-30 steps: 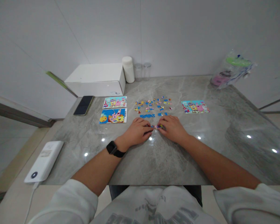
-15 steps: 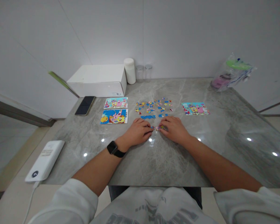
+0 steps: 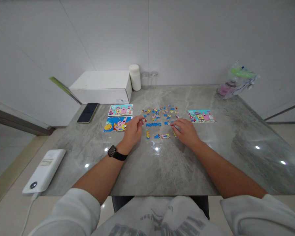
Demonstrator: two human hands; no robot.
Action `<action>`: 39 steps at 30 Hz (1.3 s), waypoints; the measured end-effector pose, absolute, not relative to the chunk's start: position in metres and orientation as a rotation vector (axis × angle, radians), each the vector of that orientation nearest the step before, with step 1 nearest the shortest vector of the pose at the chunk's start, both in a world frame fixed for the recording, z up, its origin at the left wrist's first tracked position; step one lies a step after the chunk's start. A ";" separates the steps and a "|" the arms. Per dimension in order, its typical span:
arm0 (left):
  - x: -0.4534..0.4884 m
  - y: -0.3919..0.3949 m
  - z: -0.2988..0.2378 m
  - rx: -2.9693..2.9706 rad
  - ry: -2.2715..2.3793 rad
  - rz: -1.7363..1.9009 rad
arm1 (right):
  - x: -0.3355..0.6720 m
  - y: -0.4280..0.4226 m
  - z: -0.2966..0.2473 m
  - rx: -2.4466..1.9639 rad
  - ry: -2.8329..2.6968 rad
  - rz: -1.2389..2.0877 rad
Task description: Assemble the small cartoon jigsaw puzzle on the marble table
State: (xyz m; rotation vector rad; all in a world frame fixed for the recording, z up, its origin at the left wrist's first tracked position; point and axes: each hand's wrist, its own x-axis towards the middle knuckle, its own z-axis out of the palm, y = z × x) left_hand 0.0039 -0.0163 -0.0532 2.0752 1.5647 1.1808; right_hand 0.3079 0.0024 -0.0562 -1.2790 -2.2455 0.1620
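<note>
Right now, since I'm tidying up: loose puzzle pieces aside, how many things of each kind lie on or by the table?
Cards: 3
Jars: 2
Bottle: 1
Box: 1
Phone: 1
Power bank: 1
Bag: 1
Total: 10

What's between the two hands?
Head view: a few loose puzzle pieces on the grey table, between left hand and right hand; a joined blue strip just behind.

Loose puzzle pieces (image 3: 159,113) are lying mid-table (image 3: 177,164), two picture cards (image 3: 117,124) sitting just left, a third card (image 3: 201,116) right. A phone (image 3: 88,112) is resting farther left; a box (image 3: 102,86), bottle (image 3: 135,77) and jars (image 3: 148,78) are standing behind; a bag (image 3: 236,83) far right; a power bank (image 3: 44,171) near left.
</note>
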 end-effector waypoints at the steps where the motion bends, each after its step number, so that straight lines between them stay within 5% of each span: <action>1: 0.003 -0.014 -0.054 2.000 1.577 1.221 | 0.306 0.001 -0.057 -1.260 -2.267 0.168; 29: 0.006 -0.016 -0.058 2.098 1.543 0.925 | 0.269 -0.019 -0.063 -1.118 -2.531 0.242; 39: 0.005 -0.015 -0.059 1.892 1.495 1.138 | 0.279 -0.012 -0.066 -1.163 -2.376 0.210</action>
